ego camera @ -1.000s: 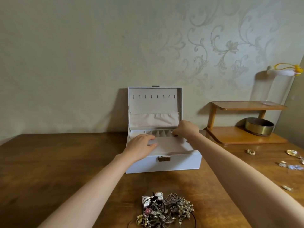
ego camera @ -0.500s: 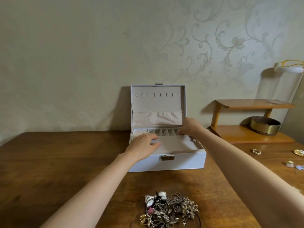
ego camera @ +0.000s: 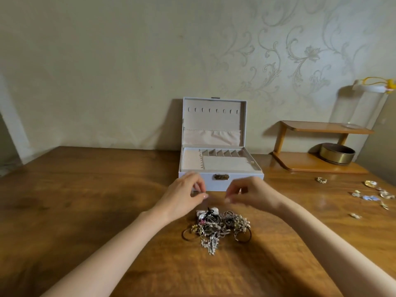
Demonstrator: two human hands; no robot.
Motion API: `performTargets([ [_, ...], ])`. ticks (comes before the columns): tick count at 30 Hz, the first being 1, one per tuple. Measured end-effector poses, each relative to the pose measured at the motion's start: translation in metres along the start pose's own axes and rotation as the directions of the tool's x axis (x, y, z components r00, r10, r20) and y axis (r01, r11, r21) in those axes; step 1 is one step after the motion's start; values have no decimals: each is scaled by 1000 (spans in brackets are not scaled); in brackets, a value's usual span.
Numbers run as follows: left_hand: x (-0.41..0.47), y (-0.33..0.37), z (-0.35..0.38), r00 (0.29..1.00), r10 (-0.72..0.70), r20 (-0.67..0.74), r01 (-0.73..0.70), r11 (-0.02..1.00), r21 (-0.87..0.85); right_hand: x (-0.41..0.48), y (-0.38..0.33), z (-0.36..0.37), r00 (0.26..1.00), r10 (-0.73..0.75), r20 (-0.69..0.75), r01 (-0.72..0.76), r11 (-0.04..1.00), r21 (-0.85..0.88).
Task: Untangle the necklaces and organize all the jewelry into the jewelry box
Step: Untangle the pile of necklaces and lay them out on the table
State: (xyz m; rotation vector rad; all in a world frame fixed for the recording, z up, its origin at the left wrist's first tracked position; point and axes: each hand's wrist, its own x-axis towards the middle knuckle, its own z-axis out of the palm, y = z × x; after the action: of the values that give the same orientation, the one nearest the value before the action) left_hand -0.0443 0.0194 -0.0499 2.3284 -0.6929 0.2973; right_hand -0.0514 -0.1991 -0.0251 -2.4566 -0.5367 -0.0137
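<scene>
Above the tangled heap of silver and gold necklaces [ego camera: 216, 227] on the brown wooden table [ego camera: 85, 211], left hand [ego camera: 184, 196] and right hand [ego camera: 254, 195] hover, fingers loosely curled, empty, poised to pick strands; white hinged jewelry box [ego camera: 214, 123] waits open just behind.

Surface [ego camera: 85, 211]: brown wood, visible grain, smooth with a soft gloss. Jewelry box [ego camera: 233, 174] at 12 o'clock: white outer skin, smooth and near matt; lining [ego camera: 225, 163] pale, matt, felt-like; gathered cloth pocket [ego camera: 212, 137] in the lid; brass-coloured metal clasp [ego camera: 221, 177], shiny. Tangle of jewelry [ego camera: 216, 227] at centre: silver- and gold-coloured metal chains with pale beads, glinting; at 2 o'clock, shelf [ego camera: 310, 162] of lighter glossy wood and a gold-coloured metal bowl [ego camera: 336, 154] with dull sheen.
</scene>
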Motion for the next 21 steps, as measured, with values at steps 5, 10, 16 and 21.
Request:
performTargets([
  [5,-33,9,3,948,-40,317,14,996,83,-25,6,26,996,-29,90,30,1000,-9],
  [10,-40,14,-5,894,-36,447,-78,969,235,-38,13,23,995,-17,96,30,989,-142],
  [16,-41,15,-10,840,-115,531,-36,963,267,-39,14,20,1000,-19,-19,16,991,-131],
  [21,-43,15,-6,847,-161,506,-9,949,317,-42,9,19,996,-11,90,28,981,-190],
])
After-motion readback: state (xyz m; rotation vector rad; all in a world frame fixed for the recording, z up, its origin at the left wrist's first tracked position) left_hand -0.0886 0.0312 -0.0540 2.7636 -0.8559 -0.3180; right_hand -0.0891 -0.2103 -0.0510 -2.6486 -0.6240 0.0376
